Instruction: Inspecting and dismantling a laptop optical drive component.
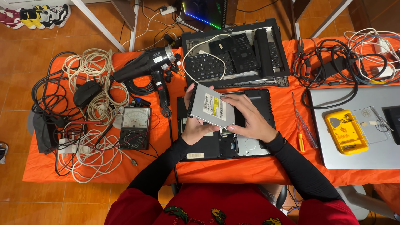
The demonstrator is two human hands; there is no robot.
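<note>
Far left of the orange table (250, 171) there's a big tangle of cables (89, 125), black and off-white all mixed up, with a black mouse (86, 92) sitting on top. Just right of that is an analog meter (135, 128), and above it a black hair dryer (152, 66) lying on its side.

Dead centre, the left hand (196, 127) grips the lower left edge of a slim silver disc drive (211, 106), fingers curled under it and thumb up along its left edge. The right hand (248, 116) is clamped over its right side. The drive is held tilted just above an opened-up black laptop (227, 143).

Behind that lies another stripped laptop (235, 52). Further right, two screwdrivers (301, 125), then a closed silver laptop (358, 125) carrying a yellow tool tray (346, 131).
</note>
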